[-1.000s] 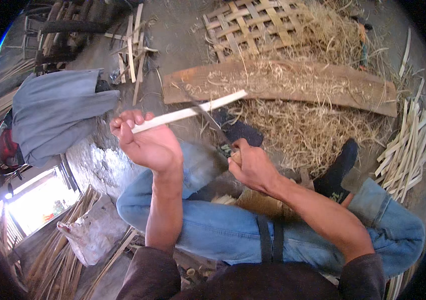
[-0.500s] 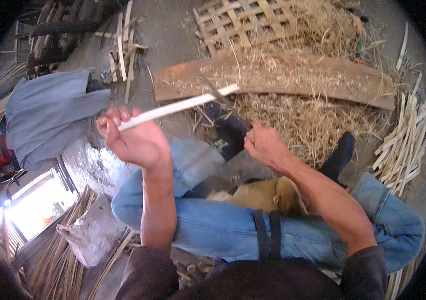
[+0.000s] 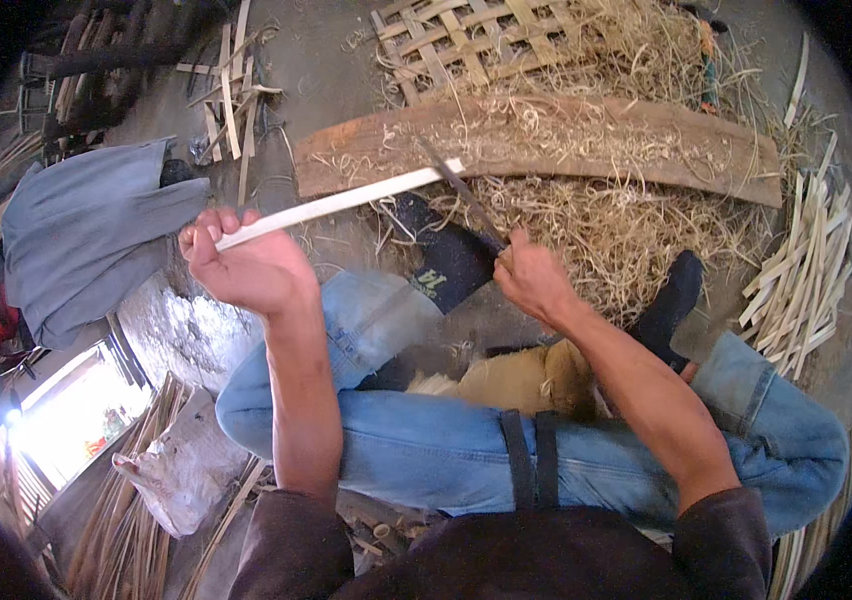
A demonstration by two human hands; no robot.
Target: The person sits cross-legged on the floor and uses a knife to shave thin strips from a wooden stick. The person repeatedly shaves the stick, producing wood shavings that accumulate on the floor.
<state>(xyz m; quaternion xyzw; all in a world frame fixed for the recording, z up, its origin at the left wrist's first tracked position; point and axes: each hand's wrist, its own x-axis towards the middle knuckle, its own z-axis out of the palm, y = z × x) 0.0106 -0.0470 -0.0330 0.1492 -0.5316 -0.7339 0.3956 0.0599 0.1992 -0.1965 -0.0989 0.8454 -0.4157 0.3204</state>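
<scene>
My left hand (image 3: 251, 262) is closed around the near end of a pale, flat bamboo strip (image 3: 341, 205), which slants up to the right in front of me. In my right hand (image 3: 534, 275) I grip a knife (image 3: 471, 205) by its handle. Its narrow dark blade points up and left and crosses the strip close to the far end. Whether the edge bites into the strip cannot be made out. Just beyond the strip's tip lies a long wooden plank (image 3: 546, 150) strewn with thin curled shavings.
Shavings (image 3: 626, 235) heap around the plank and over a woven lattice panel (image 3: 466, 40). Cut strips (image 3: 804, 270) are piled at the right. Grey cloth (image 3: 96, 230) hangs at the left, above a crumpled white sack (image 3: 181, 465) and a bundle of long thin sticks (image 3: 131, 510). My jeans-clad legs (image 3: 426, 450) are folded in front.
Both hands have shifted slightly left, still holding the strip and the knife. The knife blade has moved a little along the strip toward its far end.
</scene>
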